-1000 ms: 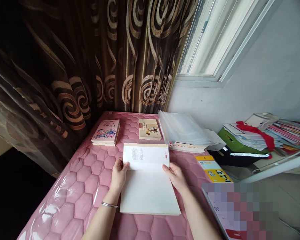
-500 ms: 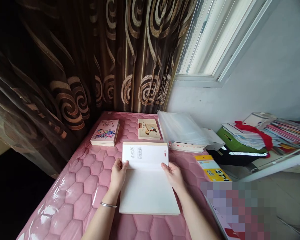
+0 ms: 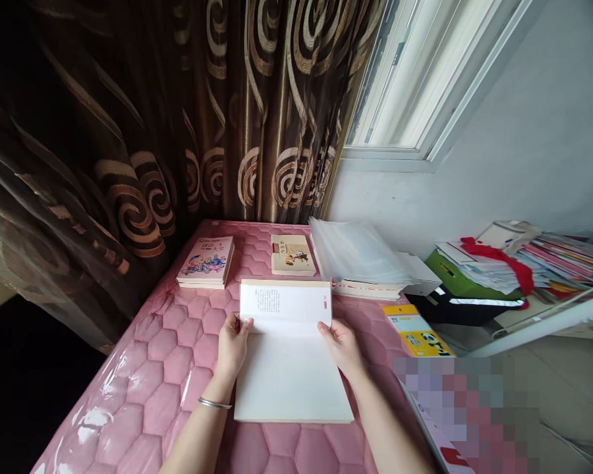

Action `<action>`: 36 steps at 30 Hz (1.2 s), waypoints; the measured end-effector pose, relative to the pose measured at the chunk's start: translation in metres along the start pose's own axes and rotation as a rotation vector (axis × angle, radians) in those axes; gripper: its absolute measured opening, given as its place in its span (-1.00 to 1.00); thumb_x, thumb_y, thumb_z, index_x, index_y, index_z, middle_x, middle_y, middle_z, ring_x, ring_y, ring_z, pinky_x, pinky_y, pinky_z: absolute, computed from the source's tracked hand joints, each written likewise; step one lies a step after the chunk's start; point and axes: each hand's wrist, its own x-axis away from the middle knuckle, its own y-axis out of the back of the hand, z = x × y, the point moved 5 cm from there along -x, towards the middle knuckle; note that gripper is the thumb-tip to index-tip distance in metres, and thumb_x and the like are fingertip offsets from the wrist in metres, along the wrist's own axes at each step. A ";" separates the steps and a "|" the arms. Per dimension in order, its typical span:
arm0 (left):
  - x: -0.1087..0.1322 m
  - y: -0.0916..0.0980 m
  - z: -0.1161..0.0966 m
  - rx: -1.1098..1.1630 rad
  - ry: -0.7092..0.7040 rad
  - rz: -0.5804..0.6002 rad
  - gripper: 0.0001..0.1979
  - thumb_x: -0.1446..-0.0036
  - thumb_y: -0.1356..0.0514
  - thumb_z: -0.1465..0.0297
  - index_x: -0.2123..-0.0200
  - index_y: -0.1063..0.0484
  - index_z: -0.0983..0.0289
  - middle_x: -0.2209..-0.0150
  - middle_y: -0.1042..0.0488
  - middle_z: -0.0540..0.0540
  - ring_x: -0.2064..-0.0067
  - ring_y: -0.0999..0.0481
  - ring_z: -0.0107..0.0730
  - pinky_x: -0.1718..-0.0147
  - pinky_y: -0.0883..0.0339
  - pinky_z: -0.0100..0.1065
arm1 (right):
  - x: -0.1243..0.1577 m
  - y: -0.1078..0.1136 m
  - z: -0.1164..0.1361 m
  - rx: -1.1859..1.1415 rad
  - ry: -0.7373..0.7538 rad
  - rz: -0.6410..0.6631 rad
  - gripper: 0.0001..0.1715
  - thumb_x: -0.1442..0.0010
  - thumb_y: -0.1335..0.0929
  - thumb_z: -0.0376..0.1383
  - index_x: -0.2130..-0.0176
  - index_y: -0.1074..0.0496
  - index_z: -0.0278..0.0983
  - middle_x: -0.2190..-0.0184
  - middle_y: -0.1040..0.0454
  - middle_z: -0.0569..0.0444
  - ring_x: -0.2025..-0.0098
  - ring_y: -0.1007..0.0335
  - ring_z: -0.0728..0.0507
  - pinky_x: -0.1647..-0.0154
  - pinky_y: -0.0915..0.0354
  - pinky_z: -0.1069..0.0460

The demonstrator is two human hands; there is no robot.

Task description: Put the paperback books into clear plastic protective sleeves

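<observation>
An open book (image 3: 294, 382) lies before me on the pink mattress, with a blank white page toward me. Its raised far part, a cover with a printed flap (image 3: 294, 299), is pinched between my two hands. My left hand (image 3: 234, 339) closes on the left edge, thumb on top and fingers behind. On the opposite edge my right hand (image 3: 342, 342) grips the same way. A silver bangle (image 3: 215, 403) circles my left wrist.
Books with a cartoon cover (image 3: 205, 260) lie at the back left, and a small beige book (image 3: 293, 255) at the back middle. Clear plastic sleeves (image 3: 358, 250) top a paper stack. Yellow panda packs (image 3: 418, 332) lie right. A green bin (image 3: 467, 270) stands beyond the mattress (image 3: 148, 388).
The view shifts very slightly. Both hands keep their hold on the book's cover, and nothing else has visibly moved.
</observation>
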 end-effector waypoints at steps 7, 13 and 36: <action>-0.001 0.002 0.001 -0.034 0.003 0.020 -0.72 -0.01 -0.25 0.16 0.44 -0.34 0.25 0.49 -0.39 -0.01 0.41 -0.35 -0.39 0.36 -0.22 -0.40 | 0.002 0.003 0.008 0.122 0.041 -0.084 -0.47 -0.15 -0.31 0.13 0.32 -0.55 -0.26 0.34 -0.57 -0.05 0.28 -0.46 -0.22 0.28 -0.39 -0.03; -0.002 0.006 0.009 0.015 0.035 0.074 -0.72 0.08 -0.33 0.20 0.41 -0.35 0.23 0.51 -0.37 -0.05 0.39 -0.38 -0.38 0.35 -0.26 -0.40 | 0.000 0.002 0.006 0.049 0.043 -0.065 -0.46 -0.11 -0.34 0.15 0.31 -0.56 -0.25 0.37 -0.59 -0.05 0.25 -0.49 -0.25 0.24 -0.42 -0.06; -0.003 0.005 0.007 -0.049 0.005 0.061 -0.72 0.02 -0.27 0.16 0.38 -0.39 0.26 0.48 -0.42 -0.01 0.37 -0.42 -0.36 0.32 -0.27 -0.39 | 0.001 -0.001 0.011 0.003 -0.013 -0.020 -0.41 -0.12 -0.32 0.17 0.27 -0.53 -0.30 0.37 -0.55 -0.06 0.33 -0.44 -0.20 0.36 -0.33 0.01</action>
